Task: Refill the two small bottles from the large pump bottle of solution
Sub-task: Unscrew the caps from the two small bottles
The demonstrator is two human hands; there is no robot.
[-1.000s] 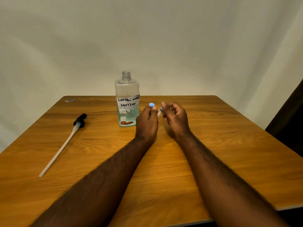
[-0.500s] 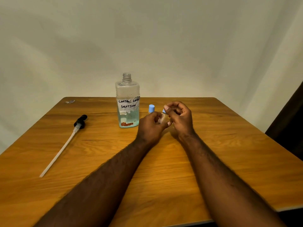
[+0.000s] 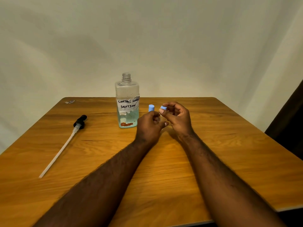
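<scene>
Left hand (image 3: 148,126) now apart from cap (image 3: 163,107), bottle (image 3: 127,94) behind

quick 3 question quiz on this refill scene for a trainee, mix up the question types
1. True or false: the pump is screwed onto the large bottle.
2. What does the right hand pinch? A) a blue cap B) a spoon C) a cloth
3. Fill in: the pump lies on the table to the person's ____ of the large bottle.

Key: 1 false, the neck is open; 2 A; 3 left.
</scene>
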